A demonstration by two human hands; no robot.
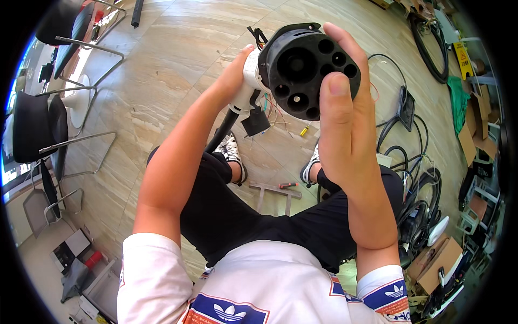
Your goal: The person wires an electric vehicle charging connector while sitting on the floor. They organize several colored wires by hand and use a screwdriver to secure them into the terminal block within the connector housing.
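Note:
An electric-car charging plug (288, 67) is held up in front of me, its round black face with several holes turned toward me. My left hand (236, 73) is closed round its white body (239, 101) on the left side. My right hand (345, 124) clasps the black head from the right, thumb lying over the face and fingers behind it. A black square flap (256, 123) hangs beneath the white body, beside thin coloured wires (276, 108). From the handle a thick black cable (221, 132) runs down toward my left foot. Black wires stick out above the head.
On the floor lie a small yellow piece (304, 131), a red-and-black tool (288, 185) and a metal frame (272, 190) between my feet. Coiled black cables (423, 200) lie right. Black chairs (38, 127) stand left; cardboard boxes (434, 264) and clutter line the right.

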